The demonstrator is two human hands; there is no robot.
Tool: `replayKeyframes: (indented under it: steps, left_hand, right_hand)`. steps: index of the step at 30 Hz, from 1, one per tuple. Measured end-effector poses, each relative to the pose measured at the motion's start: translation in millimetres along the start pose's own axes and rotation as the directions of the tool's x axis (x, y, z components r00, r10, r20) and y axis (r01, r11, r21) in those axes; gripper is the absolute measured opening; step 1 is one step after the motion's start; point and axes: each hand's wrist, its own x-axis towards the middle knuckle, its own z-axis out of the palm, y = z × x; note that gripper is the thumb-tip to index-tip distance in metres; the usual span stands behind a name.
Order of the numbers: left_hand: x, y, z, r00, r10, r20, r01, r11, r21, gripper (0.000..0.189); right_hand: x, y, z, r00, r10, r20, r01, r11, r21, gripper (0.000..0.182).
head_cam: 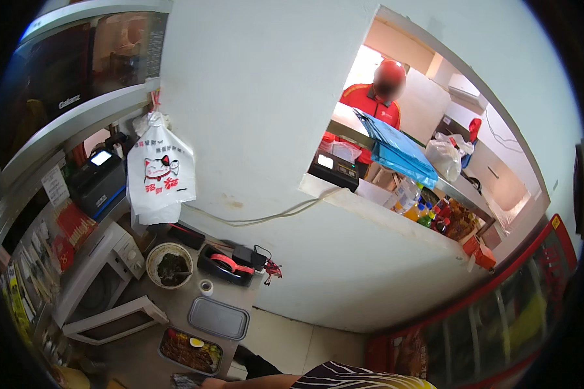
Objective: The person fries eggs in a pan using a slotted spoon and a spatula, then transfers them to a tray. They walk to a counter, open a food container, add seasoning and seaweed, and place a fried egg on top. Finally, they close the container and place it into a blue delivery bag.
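Observation:
At the bottom edge my right hand (213,383) is only partly in view, its arm reaching in from the right. It lies beside a dark, crinkled item (187,380) that is cut off by the frame; whether the fingers grip it is hidden. My left hand is out of view. Just above the right hand, a rectangular meal container (180,351) holds sliced brown meat, half a boiled egg (196,343) and vegetables. A grey plastic lid (219,318) lies apart from it on the counter (146,351).
A microwave (95,279) stands with its door (117,321) open toward the counter. Behind are a tub (169,265) of dark food, a tape dispenser (226,265) and a hanging plastic bag (160,170). A person (370,99) in red stands beyond the wall opening.

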Motion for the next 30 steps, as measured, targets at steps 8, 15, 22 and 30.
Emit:
replayKeyframes:
  steps: [8,15,22,30]
  left_hand:
    - [-9,-19,18,0.995,-0.089,-0.049,0.094,0.99,0.104,0.049]
    - [23,28,0,0.989,-0.134,0.066,0.126,0.984,0.123,0.022]
    - [-27,29,1,0.991,-0.131,-0.02,0.132,0.979,0.154,0.029]
    - [-50,-68,-123,0.576,-0.543,-0.611,-0.125,0.68,-0.722,0.047]
  right_hand:
    - [25,-30,-160,0.796,0.093,0.598,-0.187,0.978,0.097,0.018]
    - [-22,2,-65,0.889,0.138,0.436,-0.183,0.981,0.063,0.023]
    - [8,-18,-97,0.855,0.143,0.499,-0.136,0.989,-0.049,0.016]
    - [-55,-22,-176,0.91,0.169,0.379,-0.217,0.972,0.086,0.048]
